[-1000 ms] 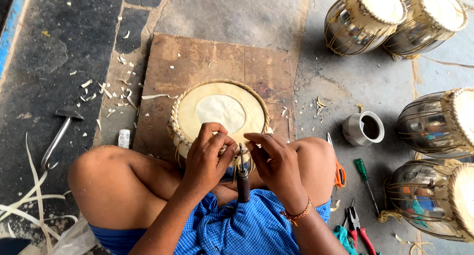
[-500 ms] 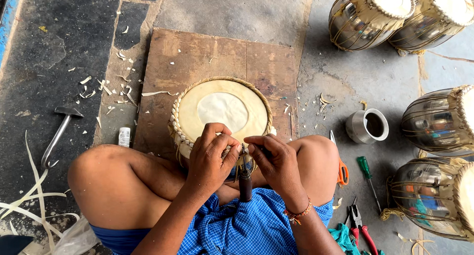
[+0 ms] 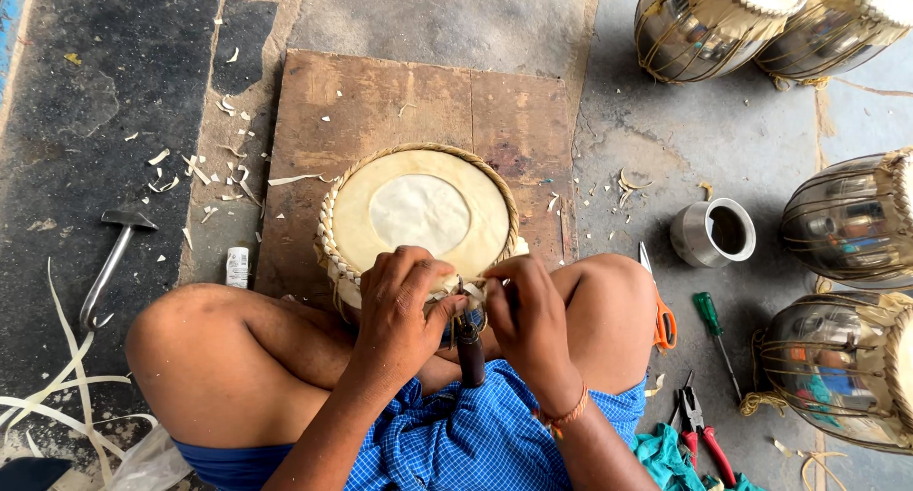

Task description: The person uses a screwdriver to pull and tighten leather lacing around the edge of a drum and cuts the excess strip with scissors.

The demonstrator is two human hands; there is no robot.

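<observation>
Left hand [image 3: 404,306] and right hand [image 3: 526,315] both pinching lacing on the drum [image 3: 418,215] rim; small white labelled tube [image 3: 237,267] nearby.

Head camera, steeply downward, close

Floor, left of hands: dark rough stone slabs [image 3: 86,120], worn, scattered with pale shavings [image 3: 204,173].
Floor, right and ahead: grey concrete [image 3: 456,16], smoother, a few shavings near the metal cup [image 3: 713,232].
Board: square wooden board [image 3: 380,101] flat on the floor just ahead of the hands, surface stained and scuffed.
Far left edge: blue painted strip [image 3: 8,35].
Lower left: long pale strips [image 3: 57,396] curled on the stone.
Light: even daylight, soft shadows, no lamp visible.
Walls, windows: out of frame.
</observation>
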